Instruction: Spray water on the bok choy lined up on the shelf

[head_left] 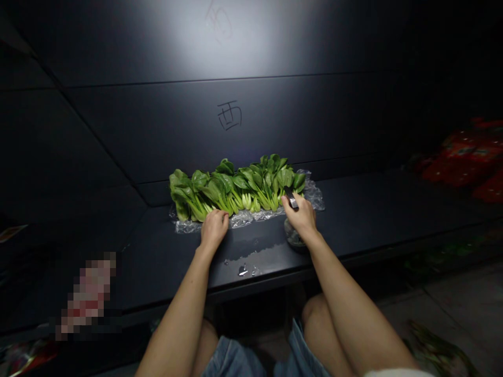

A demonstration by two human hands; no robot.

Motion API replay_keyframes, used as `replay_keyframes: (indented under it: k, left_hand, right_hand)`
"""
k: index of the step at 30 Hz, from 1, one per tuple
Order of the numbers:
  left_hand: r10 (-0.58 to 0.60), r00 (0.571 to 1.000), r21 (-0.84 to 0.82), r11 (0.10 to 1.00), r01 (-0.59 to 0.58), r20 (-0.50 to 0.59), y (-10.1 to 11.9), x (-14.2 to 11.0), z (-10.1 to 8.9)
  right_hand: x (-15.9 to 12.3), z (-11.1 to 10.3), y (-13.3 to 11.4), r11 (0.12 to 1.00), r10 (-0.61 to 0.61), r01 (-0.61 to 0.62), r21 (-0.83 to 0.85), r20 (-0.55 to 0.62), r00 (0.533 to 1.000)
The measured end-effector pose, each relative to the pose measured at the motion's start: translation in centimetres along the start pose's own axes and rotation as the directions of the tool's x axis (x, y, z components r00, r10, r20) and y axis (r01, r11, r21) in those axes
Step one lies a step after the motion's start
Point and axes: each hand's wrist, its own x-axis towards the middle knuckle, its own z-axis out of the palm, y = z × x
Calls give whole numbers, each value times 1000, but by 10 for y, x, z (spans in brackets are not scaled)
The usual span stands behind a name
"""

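Observation:
A row of bok choy (pixel 239 186) lies on crinkled clear plastic film (pixel 241 219), leaves toward the back panel and pale stems toward me. My left hand (pixel 215 229) is curled at the stem ends, left of the row's middle; whether its hidden fingers hold anything does not show. At the row's right end, my right hand (pixel 302 212) is closed around what looks like a spray bottle (pixel 295 236). Its black top sticks out above the fingers and its clear body shows below them. Water drops (pixel 242 270) lie on the shelf in front of the greens.
The dark shelf (pixel 353 220) runs sideways, its front edge just above my knees. Behind rises a dark panel (pixel 157 123) with a handwritten character. Red packages (pixel 466 157) are piled at the right. Leafy scraps (pixel 440 348) lie on the floor, lower right.

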Motion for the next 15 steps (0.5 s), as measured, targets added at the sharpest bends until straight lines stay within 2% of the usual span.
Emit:
replay_keyframes:
  k: [6, 15]
  left_hand:
    - [-1, 1000, -9, 1000, 1, -6, -1, 0, 1]
    - [16, 1000, -10, 1000, -16, -17, -2, 1, 3]
  right_hand:
    - [2, -3, 4, 993, 69, -65, -96, 45, 997]
    - [4, -12, 5, 982, 152, -144, -122, 58, 987]
